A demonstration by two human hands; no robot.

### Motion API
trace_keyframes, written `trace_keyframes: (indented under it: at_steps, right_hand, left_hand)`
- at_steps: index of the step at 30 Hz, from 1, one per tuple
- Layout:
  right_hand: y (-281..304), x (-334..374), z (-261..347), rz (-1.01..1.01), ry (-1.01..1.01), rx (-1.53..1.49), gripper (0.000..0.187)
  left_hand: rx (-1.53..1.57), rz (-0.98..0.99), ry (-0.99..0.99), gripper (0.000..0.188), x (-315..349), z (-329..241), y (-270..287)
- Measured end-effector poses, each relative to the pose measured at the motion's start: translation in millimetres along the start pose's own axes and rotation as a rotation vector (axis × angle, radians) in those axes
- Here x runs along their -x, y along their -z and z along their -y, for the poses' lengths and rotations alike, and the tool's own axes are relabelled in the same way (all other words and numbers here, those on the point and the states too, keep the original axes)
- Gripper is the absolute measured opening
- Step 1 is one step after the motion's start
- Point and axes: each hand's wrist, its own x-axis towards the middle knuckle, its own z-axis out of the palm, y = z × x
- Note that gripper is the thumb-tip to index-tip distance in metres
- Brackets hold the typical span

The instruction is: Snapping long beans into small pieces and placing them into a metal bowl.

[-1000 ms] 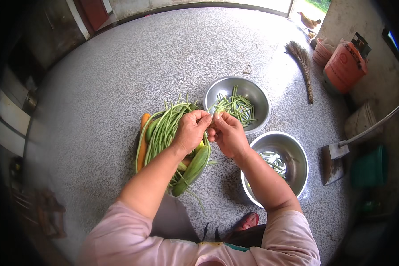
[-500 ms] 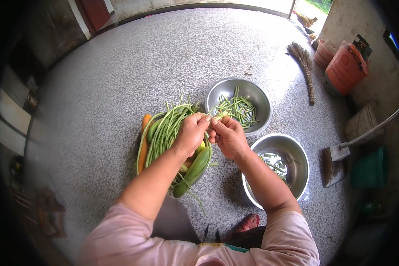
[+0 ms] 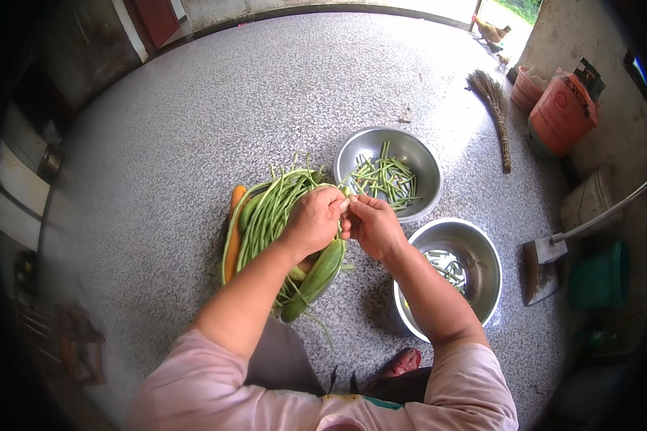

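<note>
My left hand (image 3: pixel 313 219) and my right hand (image 3: pixel 374 224) meet fingertip to fingertip, each pinching a green long bean (image 3: pixel 347 192) whose light end shows above the fingers. Under and left of my left hand lies a heap of uncut long beans (image 3: pixel 262 223), piled on a container that is mostly hidden. A thick green cucumber-like vegetable (image 3: pixel 318 279) and a long orange vegetable (image 3: pixel 233 248) flank the heap. Just beyond my hands, a steel basin (image 3: pixel 430 154) contains short bean pieces (image 3: pixel 384 176). Partly behind my right forearm, another steel basin (image 3: pixel 487 269) has more pieces (image 3: pixel 447 267) inside.
A straw broom (image 3: pixel 497 118) lies on the speckled floor at far right. Along the right wall are a pink basket (image 3: pixel 528 90), a red bag (image 3: pixel 564 111), a dustpan (image 3: pixel 541 269) and a green bucket (image 3: pixel 602 276). A chicken (image 3: pixel 490 30) stands by the doorway.
My fingertips have drawn closer together on the bean. A yellowish bit now shows at the near basin's left inner side, beside my forearm. The chicken has shifted slightly.
</note>
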Motion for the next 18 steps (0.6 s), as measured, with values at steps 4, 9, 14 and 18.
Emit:
trace_keyframes:
  at_steps: [4,9,14,18]
  right_hand:
    - [5,0,2,0.016,0.020,0.129,0.019]
    - [10,0,2,0.080,0.052,0.095,0.017]
    - [8,4,10,0.070,0.079,0.181,0.017]
    - [4,5,17,0.020,0.096,0.359,0.015]
  left_hand:
    - [0.125,0.096,0.110,0.014,0,2,1]
    - [0.620,0.250,0.363,0.017,-3,1,10]
    - [0.705,0.323,0.483,0.017,-4,0,16]
    - [0.657,0.277,0.413,0.018,-3,9,11]
